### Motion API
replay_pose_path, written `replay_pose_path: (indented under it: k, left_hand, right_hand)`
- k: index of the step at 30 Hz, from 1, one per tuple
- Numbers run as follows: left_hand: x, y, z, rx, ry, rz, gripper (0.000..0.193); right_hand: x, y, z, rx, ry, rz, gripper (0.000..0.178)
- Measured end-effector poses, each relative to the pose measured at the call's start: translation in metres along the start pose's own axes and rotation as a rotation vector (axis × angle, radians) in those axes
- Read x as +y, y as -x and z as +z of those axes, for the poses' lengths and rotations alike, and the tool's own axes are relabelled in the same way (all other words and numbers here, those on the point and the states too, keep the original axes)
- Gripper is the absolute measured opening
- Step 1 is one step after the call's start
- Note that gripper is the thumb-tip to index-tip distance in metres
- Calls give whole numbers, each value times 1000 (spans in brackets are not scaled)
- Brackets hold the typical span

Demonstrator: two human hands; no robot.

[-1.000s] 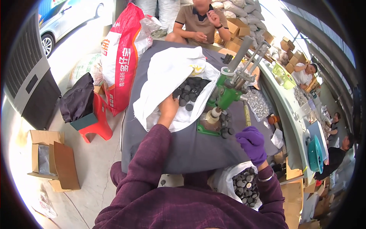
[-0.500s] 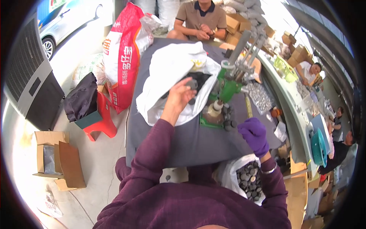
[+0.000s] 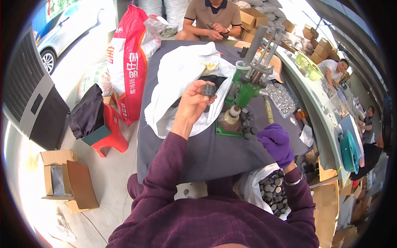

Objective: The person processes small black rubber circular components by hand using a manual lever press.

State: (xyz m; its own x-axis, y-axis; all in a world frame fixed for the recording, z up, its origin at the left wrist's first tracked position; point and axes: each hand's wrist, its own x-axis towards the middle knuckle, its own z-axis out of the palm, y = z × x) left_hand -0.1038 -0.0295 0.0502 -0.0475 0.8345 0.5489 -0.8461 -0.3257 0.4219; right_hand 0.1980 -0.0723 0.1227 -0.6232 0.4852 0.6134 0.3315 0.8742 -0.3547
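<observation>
My left hand (image 3: 193, 101) is raised over the white sack (image 3: 182, 78) and pinches a small dark round part (image 3: 209, 89) between thumb and fingers. My right hand (image 3: 276, 141), in a purple glove, is closed near the wooden handle (image 3: 268, 111) of the green hand press (image 3: 247, 91), just right of the press base, where several dark round parts (image 3: 247, 124) lie. More dark parts show inside the open white sack.
A grey cloth covers the table (image 3: 206, 153). A second white bag of round parts (image 3: 271, 192) sits by my right knee. A red printed sack (image 3: 132, 49), red stool (image 3: 108, 136) and cardboard boxes (image 3: 62, 177) stand at left. A seated person (image 3: 213, 16) faces me across the table.
My left hand has come up out of the white sack with a dark round part and moved toward the press. My right hand stayed near the press handle.
</observation>
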Motion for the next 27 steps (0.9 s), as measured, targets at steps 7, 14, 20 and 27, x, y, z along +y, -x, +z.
replay_pose_path:
  k: [7,14,20,27]
  left_hand:
    - [-5,-4,-24,84,268,21,45]
    - [-16,-1,-54,515,201,-264,59]
    - [-15,-2,-57,733,148,-380,26]
    - [67,-17,-70,929,-528,-157,17]
  right_hand:
    - [-2,1,4,4,45,87,8]
    - [-4,5,3,16,38,87,8]
    - [-6,4,2,20,18,71,9]
    - [-5,1,2,25,-2,116,8]
